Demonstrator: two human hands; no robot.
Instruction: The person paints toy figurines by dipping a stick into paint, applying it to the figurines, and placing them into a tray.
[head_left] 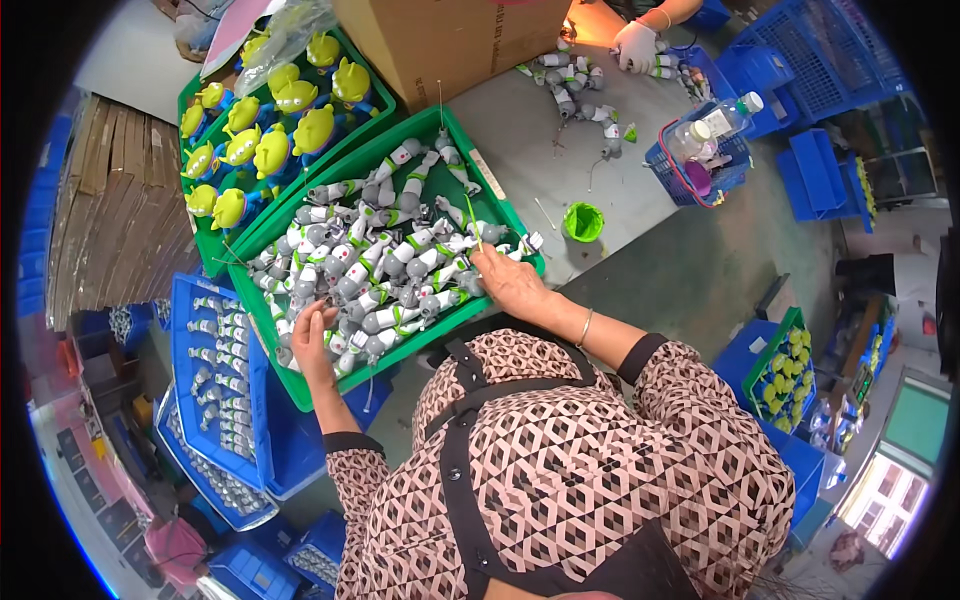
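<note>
A green tray lies before me, heaped with small grey-and-white toy figures that have green bands and thin wires. Over its near right part my right hand is closed, with a thin yellow-green stick rising from its fingertips. My left hand reaches over the near left edge with fingers curled among the figures. Whatever it pinches is too small and hidden to name. To the right of the tray, on the grey table, stands a small cup coated in bright green.
Behind on the left, another green tray holds yellow-green toy heads. A cardboard box stands at the back. On the right is a blue basket with bottles. Across the table, a co-worker's gloved hand is near more figures. Blue trays sit lower left.
</note>
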